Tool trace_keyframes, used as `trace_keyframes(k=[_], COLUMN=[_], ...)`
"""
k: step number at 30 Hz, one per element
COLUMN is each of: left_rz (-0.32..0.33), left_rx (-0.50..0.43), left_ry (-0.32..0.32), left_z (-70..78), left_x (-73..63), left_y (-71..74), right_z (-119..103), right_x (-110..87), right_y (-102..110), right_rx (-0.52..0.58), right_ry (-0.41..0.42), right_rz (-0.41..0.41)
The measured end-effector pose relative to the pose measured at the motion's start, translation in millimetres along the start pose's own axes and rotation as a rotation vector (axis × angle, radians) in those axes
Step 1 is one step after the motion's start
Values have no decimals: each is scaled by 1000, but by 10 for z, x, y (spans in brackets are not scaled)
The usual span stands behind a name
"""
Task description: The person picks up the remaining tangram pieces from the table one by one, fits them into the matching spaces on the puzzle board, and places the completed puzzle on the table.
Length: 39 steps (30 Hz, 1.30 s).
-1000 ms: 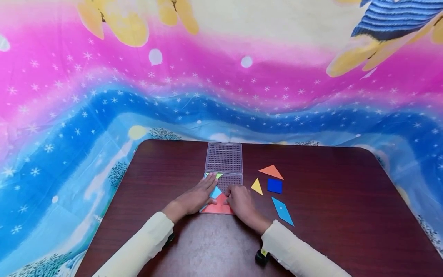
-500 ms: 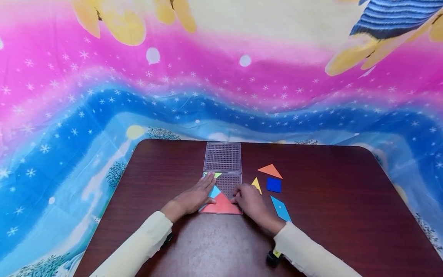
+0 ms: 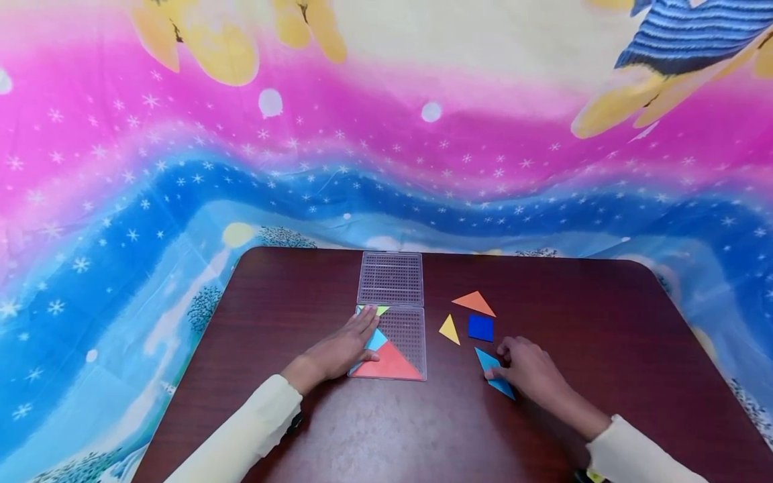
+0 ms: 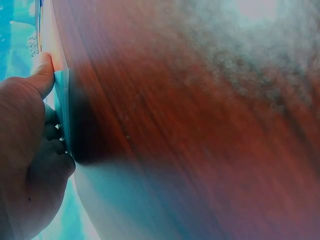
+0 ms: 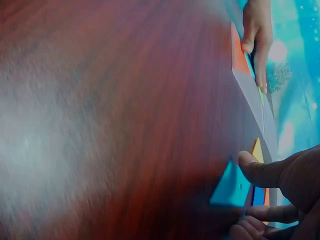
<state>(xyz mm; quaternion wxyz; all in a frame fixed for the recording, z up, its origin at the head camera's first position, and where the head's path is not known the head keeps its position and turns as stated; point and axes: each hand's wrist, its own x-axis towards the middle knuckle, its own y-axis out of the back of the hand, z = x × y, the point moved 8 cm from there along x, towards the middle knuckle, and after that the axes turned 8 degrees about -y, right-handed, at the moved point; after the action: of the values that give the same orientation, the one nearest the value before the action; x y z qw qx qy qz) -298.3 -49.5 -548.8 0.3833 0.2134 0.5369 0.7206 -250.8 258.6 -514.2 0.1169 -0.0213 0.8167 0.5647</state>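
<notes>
My left hand [image 3: 338, 349] rests with extended fingers on the near half of a clear hinged case [image 3: 413, 335]. Beneath and beside it lie a coral-red triangle [image 3: 392, 362], a light blue piece [image 3: 377, 340] partly hidden by the hand, and a yellow-green piece [image 3: 383, 310] at the fingertips. My right hand [image 3: 534, 369] is at a blue parallelogram [image 3: 485, 359] flat on the table. Its thumb lies over the piece and the other fingers are spread beyond it. The right wrist view shows the parallelogram [image 5: 231, 187] between thumb and fingers, not visibly pinched.
A yellow triangle [image 3: 449, 330], a dark blue square [image 3: 480, 328] and an orange triangle [image 3: 476, 303] lie right of the case. The case's gridded other half [image 3: 391, 278] lies toward the back edge of the brown table [image 3: 290, 288]. A patterned cloth [image 3: 386, 134] hangs behind.
My right hand has left the red triangle's right edge and moved right to the blue parallelogram. The left hand stays on the case.
</notes>
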Motion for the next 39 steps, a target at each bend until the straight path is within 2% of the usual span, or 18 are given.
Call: trace_keyframes(k=[2, 7, 9, 11, 14, 19, 21, 24, 31, 36, 39], left_rz=[0, -3, -6, -7, -6, -13, -16, -19, -13, -5, 5], left_rx=[-3, -19, -25, -23, -14, -18, -24, -27, 1, 62, 121], left_ry=[6, 17, 19, 24, 36, 36, 35, 35, 36, 18, -1], left_z=[-1, 0, 1, -2, -12, -15, -13, -14, -6, 10, 27], left_x=[-13, -24, -22, -16, -14, -1, 2, 3, -8, -9, -4], left_y=[4, 20, 23, 25, 26, 7, -1, -3, 12, 18, 15], right_z=[-8, -158, -196, -212, -181, -78, -52, -29, -52, -119, -184], right_x=[-41, -118, -118, -92, -7, 148, 180, 200, 217, 253, 270], right_y=[-39, -84, -89, -79, -85, -151, -154, -127, -91, -119, -125], right_rx=[-18, -119, -150, -146, -86, -5, 28, 92, 262, 423, 481], right_ry=[25, 140, 158, 155, 108, -12, -40, -62, -46, -67, -78], right_rz=[16, 163, 206, 212, 139, -88, -146, -175, -229, -296, -313])
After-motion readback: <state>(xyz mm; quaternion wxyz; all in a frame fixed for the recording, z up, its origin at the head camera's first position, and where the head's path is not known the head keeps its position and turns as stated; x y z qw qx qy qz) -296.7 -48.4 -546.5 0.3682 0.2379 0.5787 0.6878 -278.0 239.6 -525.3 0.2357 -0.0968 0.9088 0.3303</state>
